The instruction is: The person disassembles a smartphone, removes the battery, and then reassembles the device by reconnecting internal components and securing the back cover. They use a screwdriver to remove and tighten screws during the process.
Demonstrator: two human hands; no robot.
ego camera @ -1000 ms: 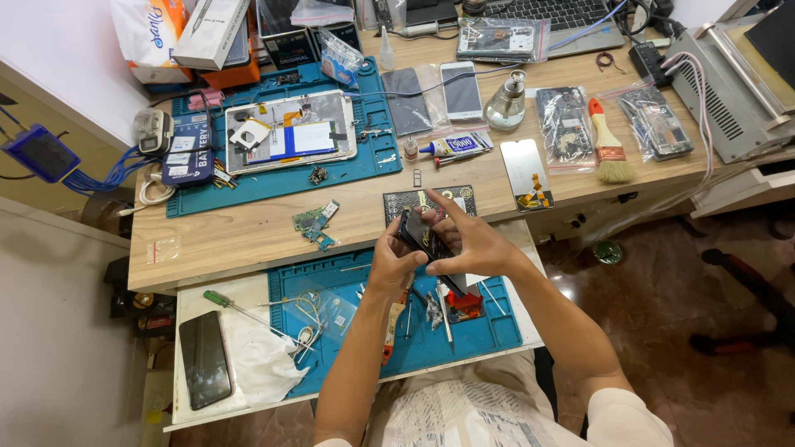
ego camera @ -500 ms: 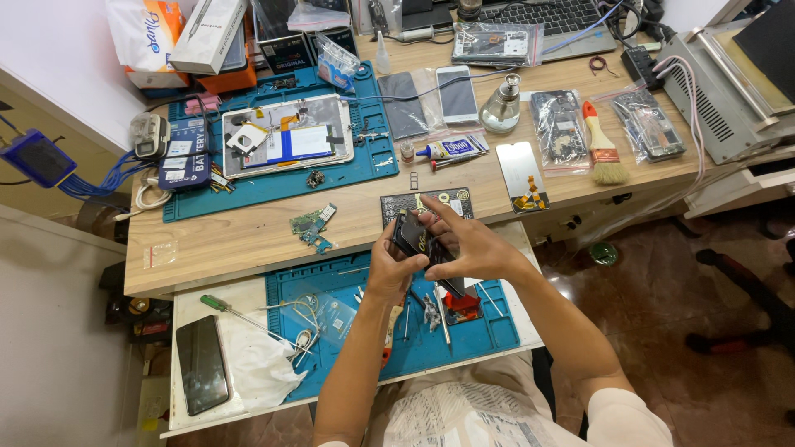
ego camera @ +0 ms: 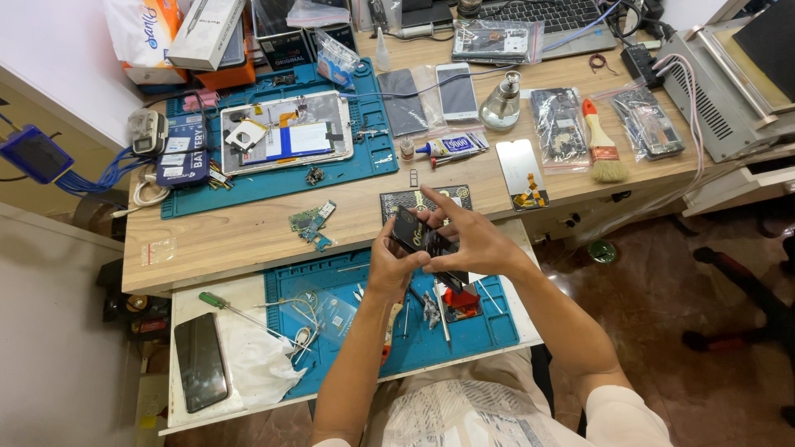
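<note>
Both hands gripping what looks like a phone [ego camera: 416, 236], left hand [ego camera: 391, 266], right hand [ego camera: 474, 242]

You are working under bright, even overhead light. Shadows beneath your hands [ego camera: 439, 248] on the bench [ego camera: 248, 232] are soft and short. The glass bulb [ego camera: 500, 103] shows small glare spots. Focus is sharp throughout; bench edges bow slightly toward the frame corners.
</note>
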